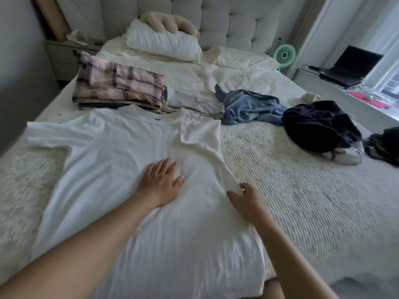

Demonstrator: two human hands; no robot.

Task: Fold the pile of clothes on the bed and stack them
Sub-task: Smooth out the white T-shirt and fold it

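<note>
On the bed (291, 201), a white T-shirt (121, 147) lies flat below a folded plaid stack (118, 85). Left hand (160, 182) presses it, fingers straight and together. Right hand (246, 200) pinches its right edge; unfolded blue garment (248, 106) and dark garment (319, 126) lie farther right.

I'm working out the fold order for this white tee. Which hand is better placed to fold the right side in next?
The right hand: it already pinches the white T-shirt at its right edge, where the sleeve is folded in. The left hand lies flat mid-shirt, well placed to hold it down.
</note>
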